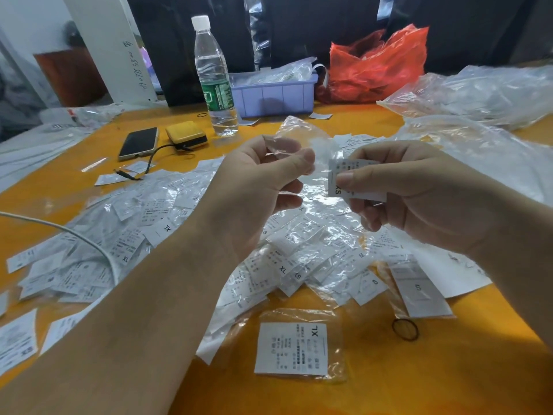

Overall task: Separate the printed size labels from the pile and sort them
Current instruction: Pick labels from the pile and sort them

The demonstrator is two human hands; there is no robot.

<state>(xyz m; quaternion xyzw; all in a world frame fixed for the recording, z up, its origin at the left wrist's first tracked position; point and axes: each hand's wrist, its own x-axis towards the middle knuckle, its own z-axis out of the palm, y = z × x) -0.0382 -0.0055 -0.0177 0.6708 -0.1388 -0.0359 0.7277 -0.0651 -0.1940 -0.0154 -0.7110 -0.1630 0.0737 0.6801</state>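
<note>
White XS label [339,187] pinched in right hand [419,199] fingers; clear plastic sleeve [296,139] pinched by left hand [263,181].

Single head-worn wide-angle view, forward and down, close over the orange table [374,393].

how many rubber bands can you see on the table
2 clearly: a dark rubber band lies on bare yellow table near the front right, another small one sits left of the water bottle. More may hide under the label pile.
</note>
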